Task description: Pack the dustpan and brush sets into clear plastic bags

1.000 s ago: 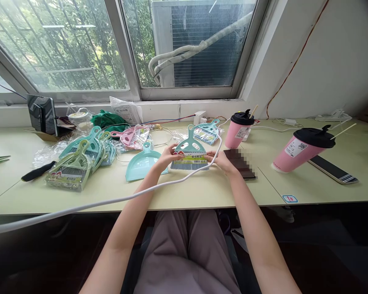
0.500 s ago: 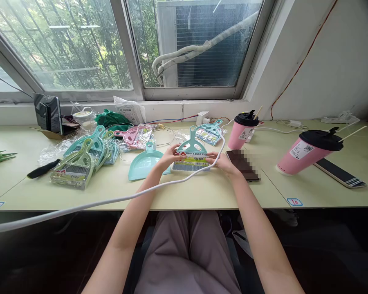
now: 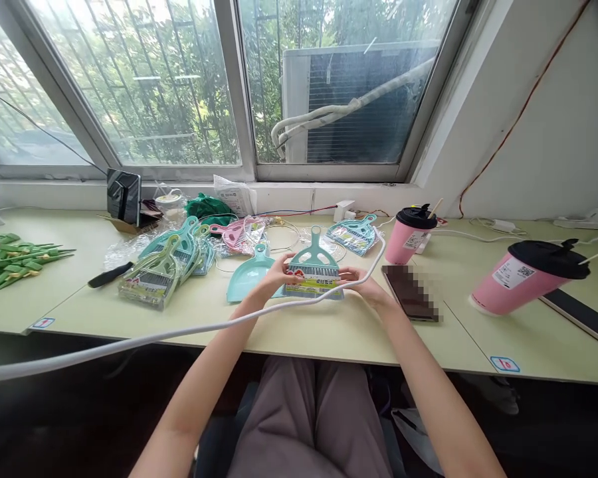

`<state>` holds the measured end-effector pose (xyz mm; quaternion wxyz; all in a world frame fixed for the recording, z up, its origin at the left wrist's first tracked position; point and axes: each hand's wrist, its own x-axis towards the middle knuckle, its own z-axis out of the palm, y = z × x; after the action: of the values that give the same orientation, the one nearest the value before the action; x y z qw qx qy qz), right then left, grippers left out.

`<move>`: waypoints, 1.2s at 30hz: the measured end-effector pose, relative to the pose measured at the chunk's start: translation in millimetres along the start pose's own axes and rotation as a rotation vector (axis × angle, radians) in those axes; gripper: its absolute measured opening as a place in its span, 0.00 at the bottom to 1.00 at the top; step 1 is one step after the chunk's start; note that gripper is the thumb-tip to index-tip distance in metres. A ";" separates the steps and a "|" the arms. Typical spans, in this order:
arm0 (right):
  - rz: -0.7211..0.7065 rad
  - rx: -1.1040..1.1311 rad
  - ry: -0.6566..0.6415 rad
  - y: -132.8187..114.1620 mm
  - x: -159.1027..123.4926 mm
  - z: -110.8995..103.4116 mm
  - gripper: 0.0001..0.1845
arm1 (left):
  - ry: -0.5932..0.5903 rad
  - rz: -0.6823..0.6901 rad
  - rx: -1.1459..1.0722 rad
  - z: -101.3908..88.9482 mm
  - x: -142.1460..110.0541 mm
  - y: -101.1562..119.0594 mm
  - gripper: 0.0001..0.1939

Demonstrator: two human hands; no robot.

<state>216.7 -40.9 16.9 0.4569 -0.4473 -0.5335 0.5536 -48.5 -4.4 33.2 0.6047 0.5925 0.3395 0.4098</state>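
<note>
Between my two hands is a small teal hand brush [image 3: 315,249] with a printed yellow-green label card [image 3: 313,284] across it, handle pointing away from me. My left hand [image 3: 278,277] grips its left edge, fingers closed, thumb on the card. At the right edge the fingers of my right hand [image 3: 361,284] are closed on it too. Behind my left wrist a teal dustpan [image 3: 246,277] lies on the table, partly covered by that hand. A white cable [image 3: 219,326] crosses in front of my forearms and hides the lower right of the card.
Wrapped brush sets [image 3: 152,279] lie piled at left, beside a black-handled tool [image 3: 110,274]. Further sets, one pink [image 3: 234,232] and one teal [image 3: 353,234], lie behind. A phone [image 3: 412,292] and two pink cups [image 3: 404,242] stand or lie at right. Green leaf pieces [image 3: 17,259] are far left.
The view has swung left and tilted up, so more green leaf pieces and a person's hand show at the far left. Both my hands keep hold of the brush, its card tilted slightly differently.
</note>
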 end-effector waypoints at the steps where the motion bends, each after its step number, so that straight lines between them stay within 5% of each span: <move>1: -0.003 0.019 -0.022 -1.1 3.5 8.6 0.25 | 0.030 -0.012 0.004 -6.3 -6.6 3.2 0.43; 7: 0.127 0.097 -0.021 -4.8 35.0 77.0 0.23 | 0.232 -0.115 0.095 -65.8 -39.0 22.1 0.47; 13: 0.320 0.045 -0.065 -24.2 37.4 125.4 0.18 | 0.362 -0.387 0.108 -108.5 -64.9 24.5 0.50; 19: 0.364 -0.167 -0.070 -32.4 43.1 132.9 0.14 | 0.393 -0.480 0.111 -110.9 -72.7 20.3 0.52; 30: 0.308 -0.414 0.054 -20.6 74.8 149.9 0.12 | 0.458 -0.444 0.270 -113.6 -52.2 18.7 0.48; 36: 0.267 -0.525 0.084 -18.2 80.4 157.9 0.11 | 0.456 -0.431 0.654 -114.3 -55.8 32.9 0.37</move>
<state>47.4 9.6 39.3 0.2705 -0.6389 -0.5755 0.4329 -178.2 -5.7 54.1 0.3671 0.5627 0.6913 0.2660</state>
